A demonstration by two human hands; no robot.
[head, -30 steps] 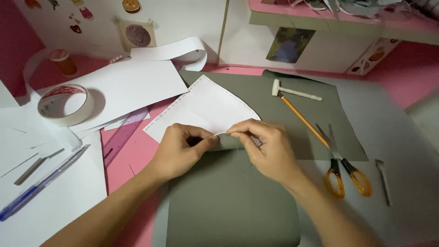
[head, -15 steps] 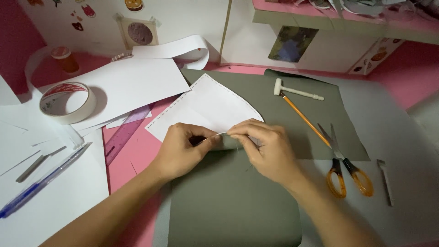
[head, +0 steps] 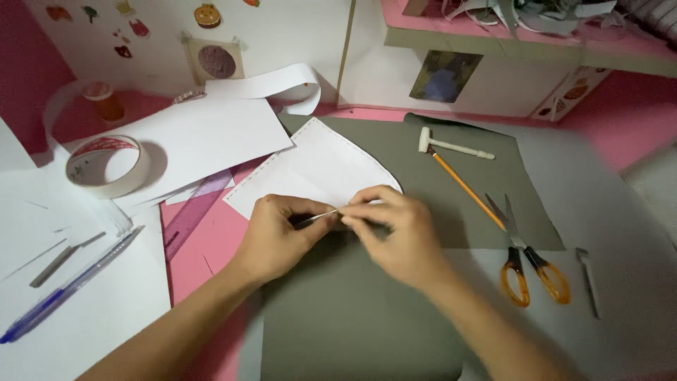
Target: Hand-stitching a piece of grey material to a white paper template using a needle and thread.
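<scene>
On the pink desk (head: 211, 261), both hands, left hand (head: 278, 236) and right hand (head: 398, 236), pinch a thin strip (head: 321, 216) over grey card (head: 352, 310).

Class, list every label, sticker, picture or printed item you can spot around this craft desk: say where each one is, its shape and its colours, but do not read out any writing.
Roll of white tape, left on the white paper: round, with red print inside the core.
Small cartoon stickers, on the white wall at upper left: red, orange and green.
Round brownish picture on a square card, on the wall.
Dark rectangular picture, on the white box under the shelf: blue and green.
Orange round stickers, at the box's right end.
</scene>
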